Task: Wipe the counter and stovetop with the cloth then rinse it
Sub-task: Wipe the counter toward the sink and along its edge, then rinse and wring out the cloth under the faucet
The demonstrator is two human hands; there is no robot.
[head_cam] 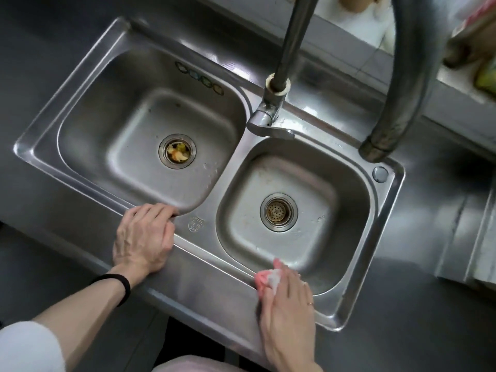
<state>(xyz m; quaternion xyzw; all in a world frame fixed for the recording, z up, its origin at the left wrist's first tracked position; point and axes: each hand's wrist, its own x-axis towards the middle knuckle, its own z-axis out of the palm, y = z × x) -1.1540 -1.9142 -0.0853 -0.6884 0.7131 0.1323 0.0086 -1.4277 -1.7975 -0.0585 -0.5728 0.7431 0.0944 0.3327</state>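
Observation:
A pink and white cloth lies bunched on the front rim of the steel double sink, by the right basin. My right hand lies on top of the cloth, fingers curled over it, pressing it to the rim. My left hand rests on the rim at the front corner of the left basin, its fingertips hooked over the basin edge. The stovetop is out of view.
A tall curved tap arches over the right basin, with its lever between the basins. Food scraps sit in the left drain. The right drain holds a strainer. Steel counter surrounds the sink; items stand on the back ledge at the top right.

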